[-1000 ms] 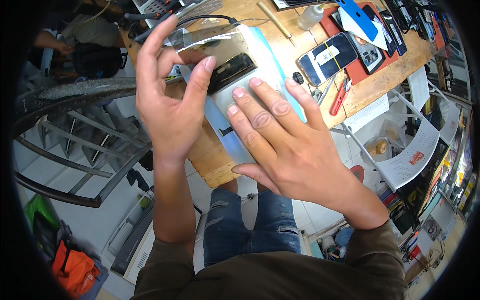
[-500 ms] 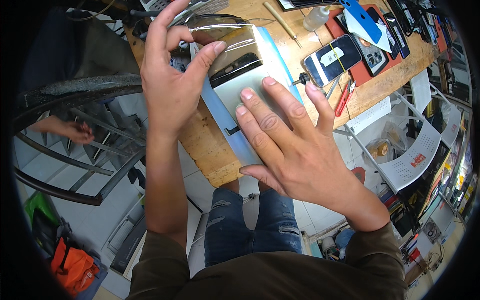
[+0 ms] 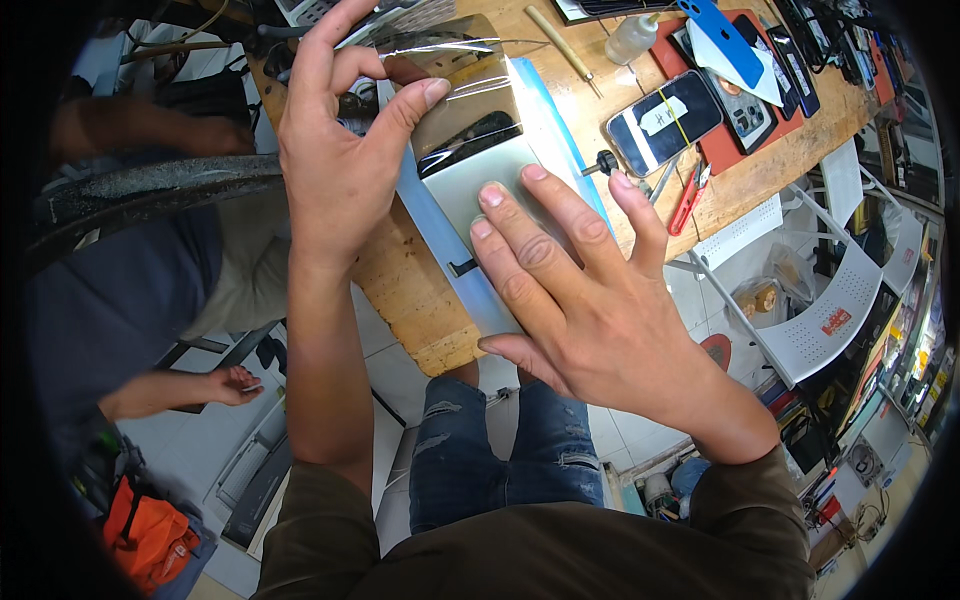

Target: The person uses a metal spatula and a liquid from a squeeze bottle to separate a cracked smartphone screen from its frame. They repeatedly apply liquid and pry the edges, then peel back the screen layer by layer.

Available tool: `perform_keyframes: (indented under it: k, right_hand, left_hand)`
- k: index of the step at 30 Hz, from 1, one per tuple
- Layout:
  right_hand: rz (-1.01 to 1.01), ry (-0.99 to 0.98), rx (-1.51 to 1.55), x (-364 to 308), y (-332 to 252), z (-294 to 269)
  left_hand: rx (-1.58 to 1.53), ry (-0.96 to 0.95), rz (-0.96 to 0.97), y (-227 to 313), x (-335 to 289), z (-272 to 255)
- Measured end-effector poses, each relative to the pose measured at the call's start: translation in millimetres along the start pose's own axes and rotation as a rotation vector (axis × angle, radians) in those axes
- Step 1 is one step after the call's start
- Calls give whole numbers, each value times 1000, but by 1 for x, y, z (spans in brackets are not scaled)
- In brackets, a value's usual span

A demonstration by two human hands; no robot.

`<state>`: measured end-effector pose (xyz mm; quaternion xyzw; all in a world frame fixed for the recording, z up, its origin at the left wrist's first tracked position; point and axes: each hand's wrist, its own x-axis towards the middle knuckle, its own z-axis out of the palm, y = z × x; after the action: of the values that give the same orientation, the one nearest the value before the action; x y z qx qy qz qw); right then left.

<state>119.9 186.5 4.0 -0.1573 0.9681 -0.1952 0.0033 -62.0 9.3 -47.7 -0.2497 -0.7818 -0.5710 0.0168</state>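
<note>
A silver tablet (image 3: 478, 175) lies back-up on a pale blue mat (image 3: 430, 235) on the wooden bench (image 3: 405, 290). My right hand (image 3: 590, 300) lies flat on the tablet's near half, fingers spread, pressing it down. My left hand (image 3: 345, 130) pinches the edge of a clear, shiny film sheet (image 3: 462, 90) between thumb and fingers, with the film lifted and curling over the tablet's far end.
Several phones (image 3: 662, 122) lie on a red mat at the right, beside a small clear bottle (image 3: 632, 38), a black knob (image 3: 604, 160) and red-handled cutters (image 3: 688, 198). Another person (image 3: 130, 290) sits at the left, one hand (image 3: 228, 385) low. A white chair (image 3: 830, 300) stands right.
My left hand has drawn the film further along the tablet, and my right hand has slid up it. The person at the left has shifted closer into view.
</note>
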Motion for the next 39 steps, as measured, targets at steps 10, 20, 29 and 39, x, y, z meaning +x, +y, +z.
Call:
perform_keyframes:
  k: [10, 20, 29, 39]
  right_hand:
    - [-3, -33, 3, 0, 0, -3]
    - [-1, -41, 16, 1, 0, -4]
    - [17, -40, 28, 1, -3, -4]
    - [22, -45, 30, 1, -4, -4]
  left_hand:
    - [53, -37, 34, -2, 8, -2]
    - [64, -67, 63, -3, 16, -2]
    - [47, -63, 57, -4, 21, -2]
    - [76, -62, 97, -7, 26, -2]
